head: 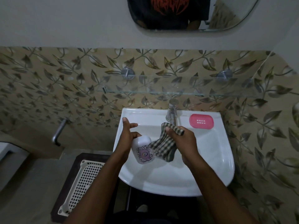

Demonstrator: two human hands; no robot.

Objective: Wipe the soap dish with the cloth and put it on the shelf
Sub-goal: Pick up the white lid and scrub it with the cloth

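Over the white sink (215, 159), my left hand (127, 139) holds a white soap dish piece (142, 149) with a purple patterned emblem, tilted on its side. My right hand (182, 141) grips a green and white checked cloth (163, 146), which hangs down and touches the right edge of that piece. A pink soap dish part (201, 121) with small drain holes lies flat on the sink's back right rim. The glass shelf (178, 92) is mounted on the tiled wall above the tap.
A chrome tap (172, 112) stands at the sink's back centre, just behind the cloth. A second wall tap (59, 131) juts out at the left. A white perforated basket (80, 183) sits on a dark stool below left. A mirror (186, 13) hangs above.
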